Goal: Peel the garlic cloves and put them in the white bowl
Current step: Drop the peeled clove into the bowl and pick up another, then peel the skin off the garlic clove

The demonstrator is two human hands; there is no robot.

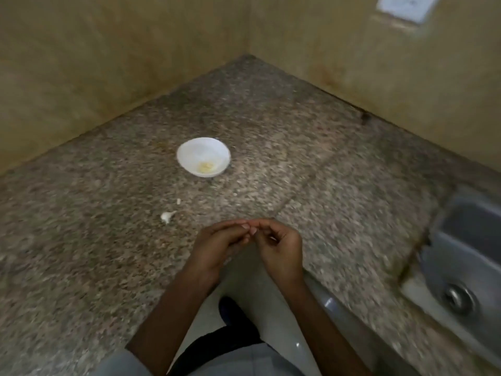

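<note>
Head view down onto a speckled granite counter (271, 137) set in a corner between two tan walls (122, 50); white bowl (189, 150) upright on the counter, left of centre and toward the far side, well apart from both hands; pale yellow peeled cloves (205, 166) lying in the bottom of the bowl, toward its near side; white garlic piece (166, 217) with a short stalk end lying on the counter nearer than the bowl, just left of the hands and touched by neither; small white scrap (178, 201) between that piece and the bowl, too small to identify further. Left hand (217, 248) and right hand (282, 248) held together at the near edge of the counter, close to the centre of the view, fingers of both curled inward and fingertips (245, 227) meeting; small pale spot at the meeting point, too blurred to tell whether clove, skin or fingernail, so contents of either grip not determinable. Steel sink (466, 240) sunk into the counter at the right, drain (458, 297) at its near end; white wall socket (404, 6) on the far right wall; pale floor (260, 289) and a dark shoe (230, 310) visible between the forearms.
</note>
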